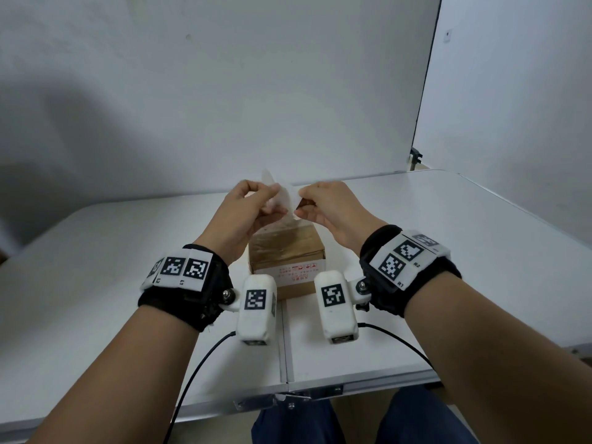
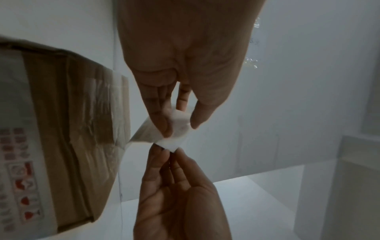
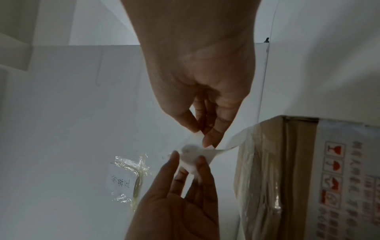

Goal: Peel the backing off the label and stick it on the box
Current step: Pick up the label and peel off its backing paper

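Note:
A small white label [image 1: 286,197] is held in the air just above a taped brown cardboard box [image 1: 285,251] on the table. My left hand [image 1: 270,195] pinches one side of it between thumb and fingers. My right hand [image 1: 301,200] pinches the opposite corner. In the left wrist view the label [image 2: 174,142] bridges the left hand [image 2: 179,125] and the right hand [image 2: 170,151]. In the right wrist view a thin translucent layer [image 3: 230,142] curls from the label [image 3: 191,155] towards the box [image 3: 287,178]. Which layer each hand grips is unclear.
The white folding table [image 1: 128,283] has a centre seam running to its near edge. A white backboard [image 1: 256,107] stands close behind the box, with a taped paper note [image 3: 121,183] on it. A black clamp [image 1: 415,157] holds its right edge. Wrist camera cables hang off the front.

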A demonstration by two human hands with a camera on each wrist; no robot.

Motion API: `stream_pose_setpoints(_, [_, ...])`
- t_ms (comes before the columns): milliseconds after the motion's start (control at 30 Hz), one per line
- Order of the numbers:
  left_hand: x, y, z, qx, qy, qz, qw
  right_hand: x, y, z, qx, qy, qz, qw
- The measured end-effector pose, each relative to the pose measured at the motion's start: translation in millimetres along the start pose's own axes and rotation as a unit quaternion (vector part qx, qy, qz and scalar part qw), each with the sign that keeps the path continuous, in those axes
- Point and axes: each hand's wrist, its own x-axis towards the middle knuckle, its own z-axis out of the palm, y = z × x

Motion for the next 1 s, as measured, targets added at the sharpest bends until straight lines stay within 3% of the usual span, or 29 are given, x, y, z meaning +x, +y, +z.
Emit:
stream_pose_setpoints(133, [4, 0, 1, 0.139, 0.051, 0.078, 0.986, -3, -3, 2, -0.014, -0.031, -0.006, 0.999])
stream_pose_setpoints(200, [5, 1, 2, 0.196, 0.045, 0.100, 0.974, -5, -5, 4, -0.046, -0.040, 0.000, 0.998])
stream_pose_setpoints(333, [4, 5, 2, 0.234, -0.004, 0.100, 0.967, -2, -9, 4, -0.200, -0.021, -0.045, 0.978])
stream_pose_setpoints(466, [7, 9, -4, 0.233, -0.006, 0.076, 0.969, -4, -16, 2, -0.215, -0.041, -0.073, 0.973])
stream_pose_setpoints(700, [14, 4, -19, 0.122, 0.047, 0.013, 0.991, -1, -10, 5, -0.197, 0.015, -0.071, 0.978])
stream_pose_setpoints(999, [23, -12, -38, -0.011, 0.131, -0.003, 0.991, 3, 2, -8, -0.089, 0.062, -0.057, 0.992])
